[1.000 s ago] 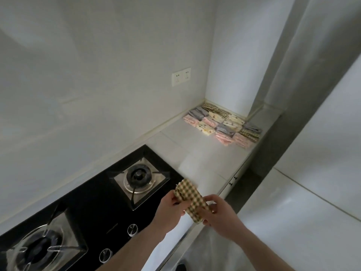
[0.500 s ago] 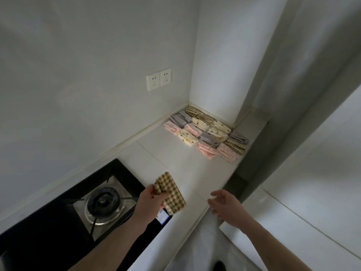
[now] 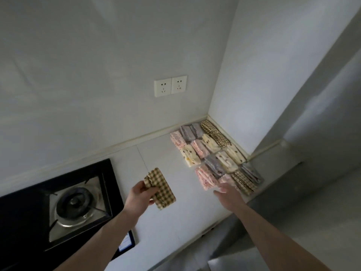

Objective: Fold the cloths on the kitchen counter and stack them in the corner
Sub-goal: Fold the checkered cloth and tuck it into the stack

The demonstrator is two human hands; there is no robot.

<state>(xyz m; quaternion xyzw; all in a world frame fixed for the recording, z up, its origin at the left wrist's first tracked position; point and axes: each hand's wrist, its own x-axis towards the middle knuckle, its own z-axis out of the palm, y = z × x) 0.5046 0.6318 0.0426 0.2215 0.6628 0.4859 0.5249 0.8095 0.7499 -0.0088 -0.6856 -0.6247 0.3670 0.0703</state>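
Left hand (image 3: 139,196) pinches folded checked cloth (image 3: 162,189) above counter (image 3: 172,222), beside stove (image 3: 58,204); right hand (image 3: 229,194) spread, empty, fingers near folded cloths (image 3: 214,153) laid in rows in corner.

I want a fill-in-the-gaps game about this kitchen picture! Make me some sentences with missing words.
1. The folded checked cloth is held by the ____ hand.
2. The right hand is open and holds ____.
3. Two white ____ sit side by side on the wall above the worktop.
4. The pile of folded cloths lies in the ____ of the worktop, far from the gas burner.

Missing words: left; nothing; sockets; corner
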